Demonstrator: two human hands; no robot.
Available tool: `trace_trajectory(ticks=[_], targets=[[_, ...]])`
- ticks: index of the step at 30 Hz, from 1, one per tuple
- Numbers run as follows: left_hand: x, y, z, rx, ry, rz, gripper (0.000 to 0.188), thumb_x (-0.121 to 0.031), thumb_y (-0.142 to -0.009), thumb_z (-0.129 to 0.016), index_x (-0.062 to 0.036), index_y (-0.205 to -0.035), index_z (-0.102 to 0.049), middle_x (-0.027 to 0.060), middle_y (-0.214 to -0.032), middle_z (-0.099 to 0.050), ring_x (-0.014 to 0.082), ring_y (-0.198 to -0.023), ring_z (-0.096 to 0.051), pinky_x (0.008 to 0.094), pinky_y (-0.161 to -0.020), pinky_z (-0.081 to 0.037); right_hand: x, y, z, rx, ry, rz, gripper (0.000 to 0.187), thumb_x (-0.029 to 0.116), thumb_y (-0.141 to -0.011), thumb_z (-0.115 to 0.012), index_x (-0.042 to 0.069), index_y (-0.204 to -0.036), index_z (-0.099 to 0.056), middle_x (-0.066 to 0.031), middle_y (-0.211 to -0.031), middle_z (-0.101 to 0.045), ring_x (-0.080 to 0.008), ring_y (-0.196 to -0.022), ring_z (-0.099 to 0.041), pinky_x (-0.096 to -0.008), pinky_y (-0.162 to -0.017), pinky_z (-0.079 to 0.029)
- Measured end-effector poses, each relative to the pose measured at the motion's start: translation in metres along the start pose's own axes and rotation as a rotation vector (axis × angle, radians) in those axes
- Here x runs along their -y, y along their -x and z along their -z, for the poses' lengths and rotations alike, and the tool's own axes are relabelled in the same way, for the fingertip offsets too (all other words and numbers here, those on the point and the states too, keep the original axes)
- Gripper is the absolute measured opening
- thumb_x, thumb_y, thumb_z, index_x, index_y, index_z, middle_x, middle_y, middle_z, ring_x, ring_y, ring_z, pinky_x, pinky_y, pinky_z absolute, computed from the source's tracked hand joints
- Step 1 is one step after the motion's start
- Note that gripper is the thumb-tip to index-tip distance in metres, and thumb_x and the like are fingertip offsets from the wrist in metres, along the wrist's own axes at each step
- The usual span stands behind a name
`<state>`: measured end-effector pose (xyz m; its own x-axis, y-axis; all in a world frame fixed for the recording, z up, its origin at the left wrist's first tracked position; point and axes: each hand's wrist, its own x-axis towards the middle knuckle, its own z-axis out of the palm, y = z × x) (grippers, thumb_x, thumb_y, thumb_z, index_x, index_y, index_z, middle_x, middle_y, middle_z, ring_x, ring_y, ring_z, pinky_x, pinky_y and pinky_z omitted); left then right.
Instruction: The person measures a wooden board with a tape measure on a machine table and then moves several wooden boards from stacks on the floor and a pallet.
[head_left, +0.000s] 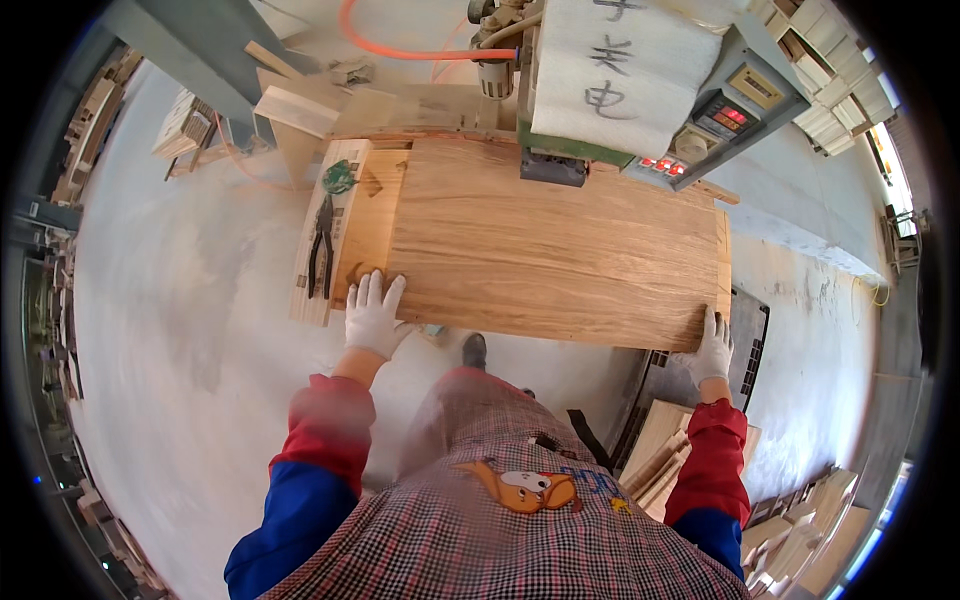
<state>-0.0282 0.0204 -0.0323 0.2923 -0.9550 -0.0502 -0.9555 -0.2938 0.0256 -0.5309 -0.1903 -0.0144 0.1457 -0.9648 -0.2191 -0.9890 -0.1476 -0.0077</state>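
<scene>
So closest to me, a checked apron [450, 540] with a cartoon animal patch is filling the bottom of the view, and red-and-blue sleeves [322, 430] are reaching up either side. Some pale wood strips [655, 450] are sitting low on the right. Both hands are wearing white gloves. The left hand [373, 318] is resting at the near left corner of a big brown wood panel [550, 245], its grip spread with fingers apart. The right hand [712, 350] is touching the near right corner; can't tell if that grip is pinching the edge or just lying there. The panel's lying flat, far side running under a machine head. Left of it, dark-handled pliers [322, 245] and a green lump [339, 178] are sitting on a pale plank [343, 215]. Farther back, a white cover [665, 85] is draping the machine, a grey control box [750, 70] is glowing red beside it, and an orange hose [400, 52] is curving in.
</scene>
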Motion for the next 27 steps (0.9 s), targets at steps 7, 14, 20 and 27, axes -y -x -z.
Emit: trace_trajectory(ticks=[7,14,20,27], targets=[[0.007,-0.005,0.012,0.022,0.041,-0.022,0.082,-0.044,-0.063,-0.072,-0.0154,-0.131,-0.037,0.0206,-0.131,-0.038,0.0369,-0.122,-0.035,0.0477,-0.1,-0.028,-0.006,-0.002,-0.013,-0.007,-0.071,-0.146,0.115,0.029,-0.046,-0.085,0.003,-0.137,-0.019,-0.0214,-0.141,-0.023,-0.0342,-0.131,-0.022,-0.0404,-0.106,-0.022],[0.023,-0.005,0.021,0.094,0.042,0.038,0.081,-0.035,-0.063,-0.074,-0.0113,-0.13,-0.037,0.0187,-0.13,-0.041,0.0338,-0.12,-0.038,0.0423,-0.096,-0.033,0.006,0.001,-0.018,-0.018,-0.086,-0.07,0.112,0.03,-0.043,-0.086,-0.004,-0.131,-0.025,-0.0236,-0.136,-0.028,-0.038,-0.125,-0.028,-0.0398,-0.103,-0.028],[0.038,-0.004,0.013,0.081,0.029,0.082,0.08,-0.023,-0.061,-0.076,-0.0039,-0.128,-0.036,0.0158,-0.125,-0.044,0.0299,-0.114,-0.043,0.0384,-0.091,-0.038,0.027,0.005,-0.026,0.002,-0.142,-0.091,0.116,0.032,-0.044,-0.086,-0.004,-0.133,-0.022,-0.0247,-0.138,-0.024,-0.0367,-0.128,-0.024,-0.0383,-0.106,-0.025],[0.042,-0.011,0.012,0.119,-0.038,0.116,0.081,-0.02,-0.061,-0.075,-0.0028,-0.129,-0.034,0.0162,-0.124,-0.043,0.0296,-0.108,-0.045,0.0369,-0.086,-0.041,0.026,0.003,-0.032,0.006,-0.144,-0.071,0.114,0.028,-0.046,-0.086,-0.003,-0.134,-0.021,-0.0243,-0.14,-0.021,-0.0362,-0.129,-0.022,-0.0377,-0.106,-0.025]])
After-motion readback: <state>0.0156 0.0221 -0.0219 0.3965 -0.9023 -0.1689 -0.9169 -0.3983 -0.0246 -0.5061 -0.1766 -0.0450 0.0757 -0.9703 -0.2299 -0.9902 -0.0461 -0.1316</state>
